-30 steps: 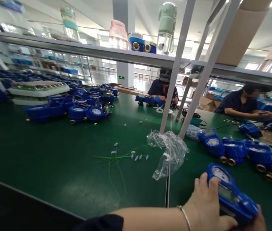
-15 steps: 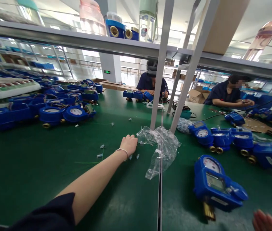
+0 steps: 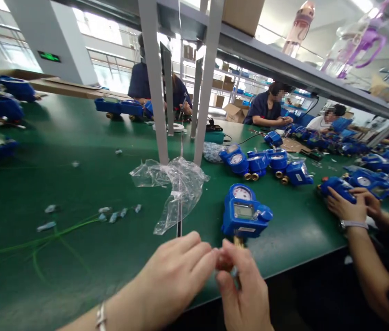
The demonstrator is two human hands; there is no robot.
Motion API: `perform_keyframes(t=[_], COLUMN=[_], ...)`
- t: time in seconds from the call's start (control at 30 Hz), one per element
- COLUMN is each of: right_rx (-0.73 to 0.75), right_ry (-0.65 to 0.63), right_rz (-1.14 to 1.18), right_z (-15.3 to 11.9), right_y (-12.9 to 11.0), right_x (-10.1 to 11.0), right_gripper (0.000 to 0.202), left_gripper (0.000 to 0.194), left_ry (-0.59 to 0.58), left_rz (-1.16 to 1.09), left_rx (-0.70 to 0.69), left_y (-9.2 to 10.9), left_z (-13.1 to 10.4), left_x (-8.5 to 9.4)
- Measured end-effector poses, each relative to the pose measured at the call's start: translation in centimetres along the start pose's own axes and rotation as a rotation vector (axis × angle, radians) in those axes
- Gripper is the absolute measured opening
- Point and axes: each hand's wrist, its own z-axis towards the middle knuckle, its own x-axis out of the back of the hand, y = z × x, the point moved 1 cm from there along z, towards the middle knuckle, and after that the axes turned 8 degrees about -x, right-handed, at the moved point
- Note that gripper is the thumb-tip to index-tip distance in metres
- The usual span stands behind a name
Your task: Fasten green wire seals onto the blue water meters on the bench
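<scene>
My left hand (image 3: 177, 266) and my right hand (image 3: 244, 287) meet low in the middle of the head view, over the near edge of the table. Both have their fingers closed, tips together. What they pinch is mostly hidden; a sliver of something blue-grey shows by the right fingers. Just beyond them stands a blue meter (image 3: 245, 218) with a round dial, a small display and a brass fitting. To the left lie several small blue-grey pieces (image 3: 113, 217) and thin green wires (image 3: 70, 230). A crumpled clear plastic bag (image 3: 183, 181) is farther off.
Grey posts (image 3: 156, 82) rise from the green table (image 3: 87, 184) to a shelf. More blue meters (image 3: 258, 163) sit at the right and far left. At the right a co-worker's hands (image 3: 351, 207) hold a blue meter. Other people sit across the table.
My left hand has come back from beside the plastic bag to meet my right hand, which has moved in from the lower right. The view has turned right.
</scene>
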Motion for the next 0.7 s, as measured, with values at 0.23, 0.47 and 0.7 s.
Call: perform_keyframes(t=[0.23, 0.47, 0.7], right_rx=[-0.242, -0.140, -0.412], right_ry=[0.111, -0.026, -0.037], right_rz=[-0.428, -0.603, -0.092], right_z=[-3.8, -4.8, -4.6], right_y=[7.6, 6.9, 4.2], right_x=[9.0, 9.0, 3.7], right_gripper=[0.018, 0.020, 0.016], left_gripper=[0.016, 0.020, 0.021], left_ry=[-0.133, -0.132, -0.024], left_rz=[-0.016, -0.090, -0.337], left_rx=[-0.076, -0.071, -0.036], left_y=[0.4, 0.7, 1.2], left_z=[-2.2, -1.6, 0.0], left_x=[-4.2, -6.2, -7.6])
